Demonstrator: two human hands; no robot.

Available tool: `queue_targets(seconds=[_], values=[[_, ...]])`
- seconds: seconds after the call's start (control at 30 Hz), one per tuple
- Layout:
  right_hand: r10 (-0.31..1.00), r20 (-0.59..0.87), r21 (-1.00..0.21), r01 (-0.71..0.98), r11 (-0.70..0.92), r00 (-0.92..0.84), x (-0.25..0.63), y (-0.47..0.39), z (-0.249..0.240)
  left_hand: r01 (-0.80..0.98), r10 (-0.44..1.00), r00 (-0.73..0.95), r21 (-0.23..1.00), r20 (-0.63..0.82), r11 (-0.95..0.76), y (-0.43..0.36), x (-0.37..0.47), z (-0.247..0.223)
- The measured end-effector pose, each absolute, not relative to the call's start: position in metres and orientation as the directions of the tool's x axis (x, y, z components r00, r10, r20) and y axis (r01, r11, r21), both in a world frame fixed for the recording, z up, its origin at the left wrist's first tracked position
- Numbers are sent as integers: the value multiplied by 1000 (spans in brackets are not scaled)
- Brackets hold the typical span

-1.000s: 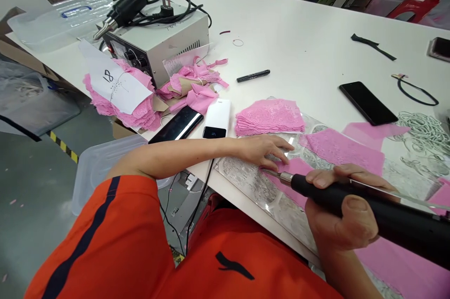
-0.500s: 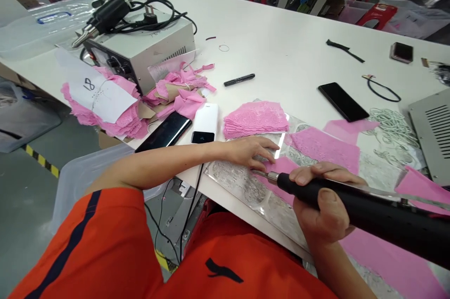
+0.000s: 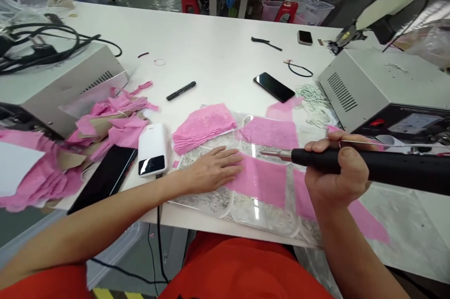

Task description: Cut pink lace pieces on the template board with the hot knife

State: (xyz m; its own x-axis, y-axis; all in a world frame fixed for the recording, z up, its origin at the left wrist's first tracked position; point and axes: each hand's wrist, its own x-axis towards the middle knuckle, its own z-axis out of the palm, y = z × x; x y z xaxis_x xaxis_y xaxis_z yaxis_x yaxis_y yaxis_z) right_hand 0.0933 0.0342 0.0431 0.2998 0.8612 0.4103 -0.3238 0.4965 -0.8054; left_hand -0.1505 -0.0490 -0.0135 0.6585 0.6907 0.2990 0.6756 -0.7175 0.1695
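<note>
My left hand [image 3: 214, 170] lies flat with its fingers stretched out, fingertips on the left edge of a pink fabric piece [image 3: 263, 179]. That piece rests on a clear plastic template [image 3: 207, 200]. In my right hand [image 3: 337, 172] is a black tool [image 3: 386, 165], wrapped by the fingers. Its metal tip points left, over the upper edge of the fabric. Behind my left hand sits a stack of pink lace pieces [image 3: 204, 128]. A single lace piece [image 3: 272, 131] lies beyond the tool's tip.
Grey machine boxes stand at left [image 3: 80, 67] and right [image 3: 404, 78]. A white power bank [image 3: 153, 144] and a dark phone [image 3: 108, 172] lie left of the stack. Farther back are a black pen [image 3: 181, 90], another phone [image 3: 274, 86] and green cords [image 3: 312, 97].
The view has swung to the right. My left hand has flattened and sits farther from the tool's tip, which now lies near the fabric's upper edge.
</note>
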Motion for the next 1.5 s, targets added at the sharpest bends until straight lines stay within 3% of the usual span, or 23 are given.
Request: queue_targets(seconds=[0.17,0.4,0.8,1.5], values=[[819,438,-799,-257,544,371,110,38,50,648,643,721,78,258,-758,-49,-143,-11],[828,406,-814,-259,520,386,136,36,47,635,627,742,48,239,-771,-44,-136,-4],[818,386,-823,-240,514,428,152,37,37,578,595,796,152,112,-802,-18,-83,-13],[818,379,-823,-246,512,432,152,37,35,561,574,818,192,19,-805,-11,-80,-4]])
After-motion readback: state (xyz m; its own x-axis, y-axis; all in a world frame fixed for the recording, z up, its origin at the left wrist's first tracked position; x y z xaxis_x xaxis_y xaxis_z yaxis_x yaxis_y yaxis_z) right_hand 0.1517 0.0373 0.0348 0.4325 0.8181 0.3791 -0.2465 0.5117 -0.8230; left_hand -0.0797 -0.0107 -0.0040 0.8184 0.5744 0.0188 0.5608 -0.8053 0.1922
